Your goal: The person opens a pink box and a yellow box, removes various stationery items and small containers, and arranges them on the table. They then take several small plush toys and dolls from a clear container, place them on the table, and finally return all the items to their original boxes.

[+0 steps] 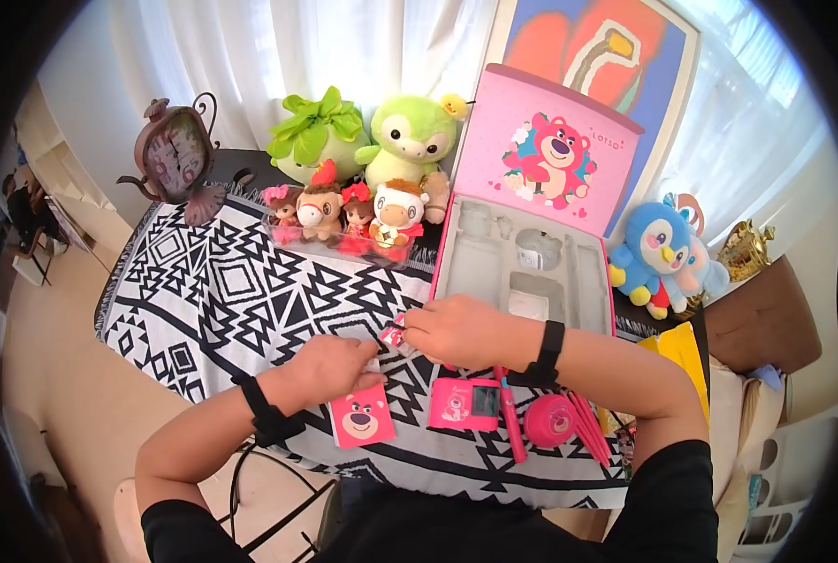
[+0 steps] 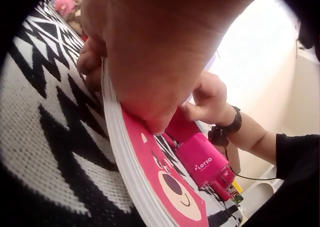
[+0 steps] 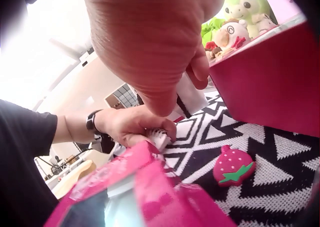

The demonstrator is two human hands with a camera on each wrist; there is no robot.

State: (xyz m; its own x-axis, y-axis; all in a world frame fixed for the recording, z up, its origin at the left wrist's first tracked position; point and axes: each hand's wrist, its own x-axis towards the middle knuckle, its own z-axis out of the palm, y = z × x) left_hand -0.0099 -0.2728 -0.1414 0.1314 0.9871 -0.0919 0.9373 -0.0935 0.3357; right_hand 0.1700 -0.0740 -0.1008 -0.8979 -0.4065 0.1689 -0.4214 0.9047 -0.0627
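A thick square notepad (image 1: 363, 418) with a pink bear-face cover lies near the front of the cloth. My left hand (image 1: 325, 371) grips its upper part, thumb on the cover and fingers round the page edges, as the left wrist view shows. Just beyond it, my right hand (image 1: 461, 333) pinches a small pink-and-white piece (image 1: 394, 331); I cannot tell its kind. In the right wrist view a pink strawberry-shaped piece (image 3: 234, 168) lies on the cloth below the right hand. A pink device with a dark screen (image 1: 463, 404) sits right of the notepad.
Beside the device lie a pink pen (image 1: 513, 422), a round pink item (image 1: 550, 419) and pink sticks (image 1: 588, 430). An open pink box (image 1: 532, 202) with a grey moulded tray stands behind the right hand. Plush toys (image 1: 410, 141) and a clock (image 1: 173, 155) line the back.
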